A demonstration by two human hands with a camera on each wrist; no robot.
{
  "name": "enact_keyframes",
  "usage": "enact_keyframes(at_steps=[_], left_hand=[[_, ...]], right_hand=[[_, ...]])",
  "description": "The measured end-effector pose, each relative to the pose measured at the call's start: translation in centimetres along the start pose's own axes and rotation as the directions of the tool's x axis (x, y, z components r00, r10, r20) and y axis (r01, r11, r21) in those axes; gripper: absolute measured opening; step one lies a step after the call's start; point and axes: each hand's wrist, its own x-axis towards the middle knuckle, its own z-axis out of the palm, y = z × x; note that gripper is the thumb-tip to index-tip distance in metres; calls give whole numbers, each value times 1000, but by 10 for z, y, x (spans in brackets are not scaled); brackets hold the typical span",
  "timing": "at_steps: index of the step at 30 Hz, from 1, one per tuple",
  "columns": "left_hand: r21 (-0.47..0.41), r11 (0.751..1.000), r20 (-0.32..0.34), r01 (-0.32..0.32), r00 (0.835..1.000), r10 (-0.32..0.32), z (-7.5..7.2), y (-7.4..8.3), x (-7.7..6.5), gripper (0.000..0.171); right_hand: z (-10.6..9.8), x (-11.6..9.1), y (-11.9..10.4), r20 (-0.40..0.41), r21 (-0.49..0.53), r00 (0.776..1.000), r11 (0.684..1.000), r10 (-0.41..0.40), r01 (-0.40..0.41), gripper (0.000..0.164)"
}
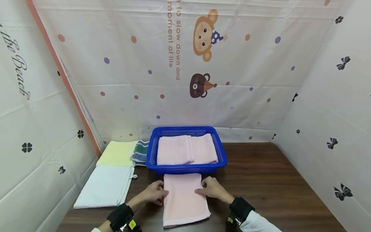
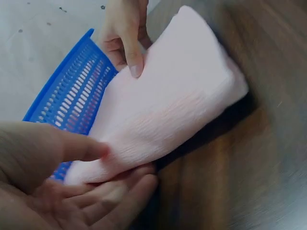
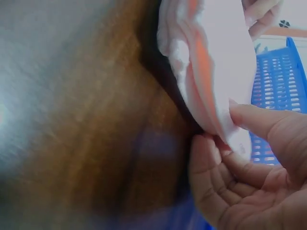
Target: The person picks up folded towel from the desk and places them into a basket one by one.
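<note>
A folded pink towel (image 1: 184, 199) is held between both hands, just in front of the blue basket (image 1: 185, 169). My left hand (image 1: 155, 192) pinches its left edge, thumb on top and fingers beneath, as the left wrist view shows. On the opposite edge my right hand (image 1: 213, 188) pinches the layers between thumb and fingers; the right wrist view shows the stacked folds (image 3: 206, 72) there. The towel's underside stands off the table, with a dark shadow below. Inside the basket lie two folded pink towels (image 1: 174, 149), side by side and partly overlapping.
Left of the basket lie a folded white towel (image 1: 105, 185), a yellow one (image 1: 117, 154) and a striped green and blue cloth (image 1: 141, 153) against the basket's side. The brown wooden table (image 1: 261, 183) extends to the right. Printed white curtains (image 1: 179, 106) enclose the back and sides.
</note>
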Motion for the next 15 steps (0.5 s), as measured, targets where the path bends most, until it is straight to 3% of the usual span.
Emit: enact_keyframes(at_steps=[3,7,10,15], left_hand=[[-31,1000,-22,-2,1000,2,2,-4,-4,40],[-14,999,53,31,998,-31,5,-4,-10,25],[0,999,109,32,993,-32,7,-1,-12,23],[18,999,92,29,995,-31,10,4,-8,27]], right_hand=[[1,-4,2,-13,18,999,999,-38,38,41],[3,-10,-1,-78,8,996,999,-50,50,37],[6,-12,-5,-164,-40,985,998,-55,49,46],[8,-9,-15,-244,-158,968,987,-66,27,63]])
